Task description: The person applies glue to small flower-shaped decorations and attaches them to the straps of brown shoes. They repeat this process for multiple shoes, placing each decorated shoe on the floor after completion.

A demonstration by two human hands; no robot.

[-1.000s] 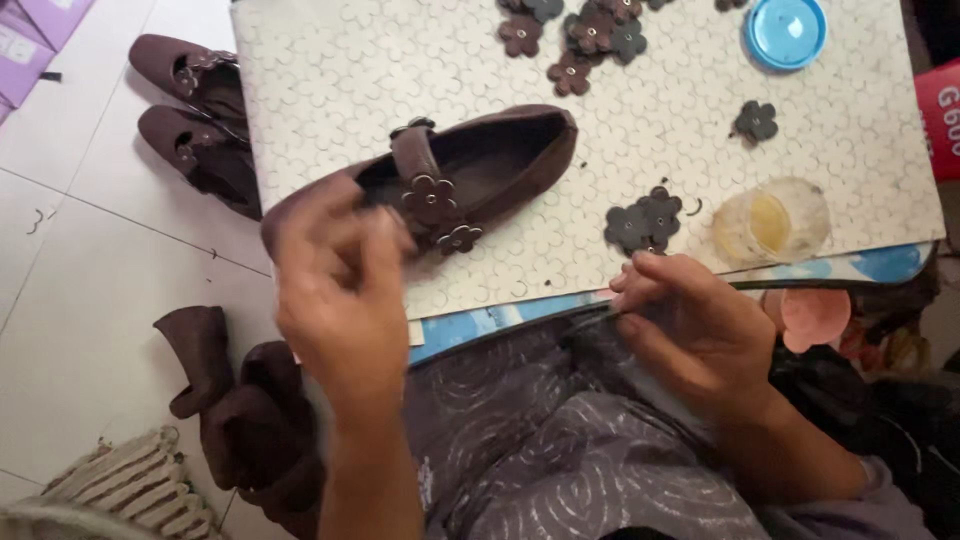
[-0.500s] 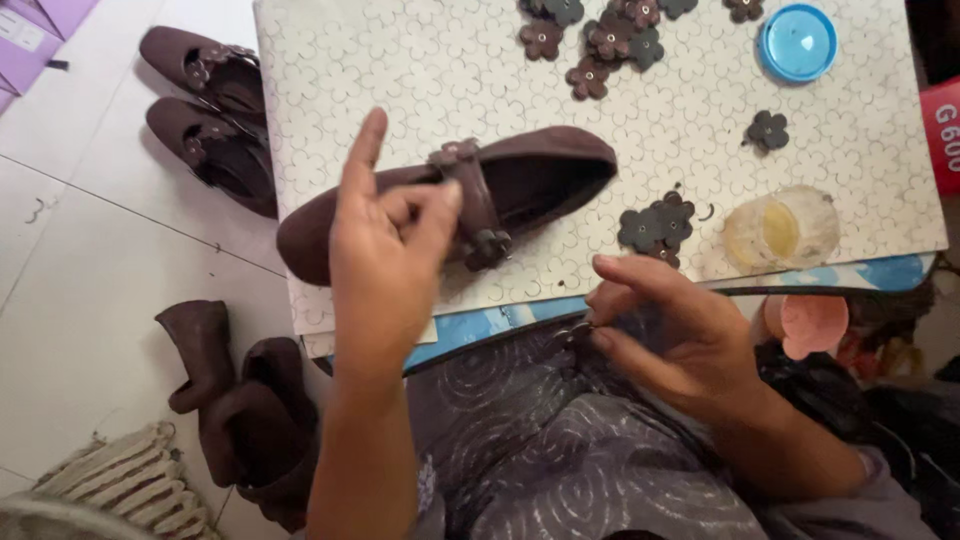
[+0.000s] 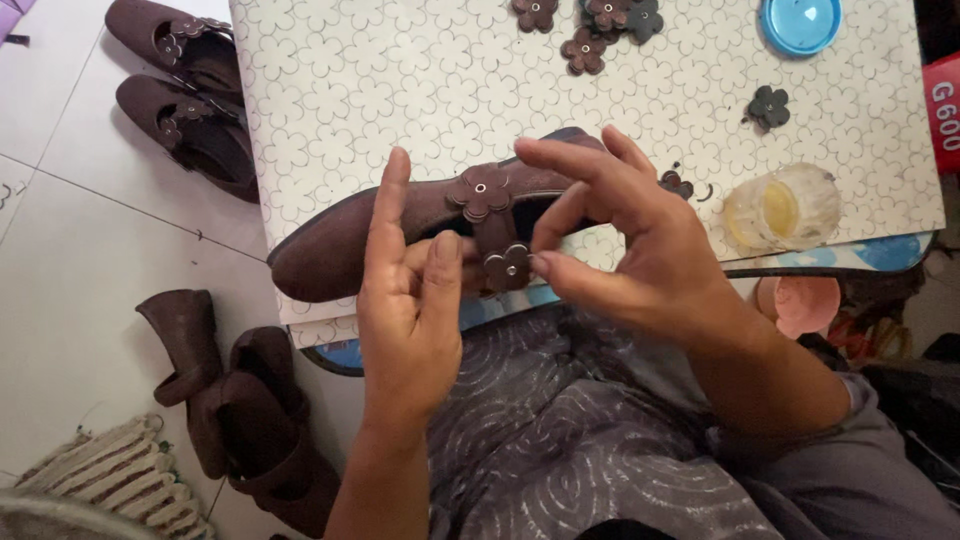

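brown suede strap shoe [image 3: 340, 240] lies at the board's six o'clock edge. left hand [image 3: 415, 310] pinches its strap, forefinger raised. right hand [image 3: 625, 245] pinches a small brown leather flower [image 3: 507, 263].

You have one brown shoe [image 3: 400, 225] between your two hands, carrying two flower pieces [image 3: 481, 192]. Six loose flower pieces [image 3: 585, 50] lie on the counter [image 3: 350, 90], with one blue lid [image 3: 800, 22] and one clear cup [image 3: 785, 205]. Four more shoes [image 3: 190, 130] rest on the floor [image 3: 90, 250].
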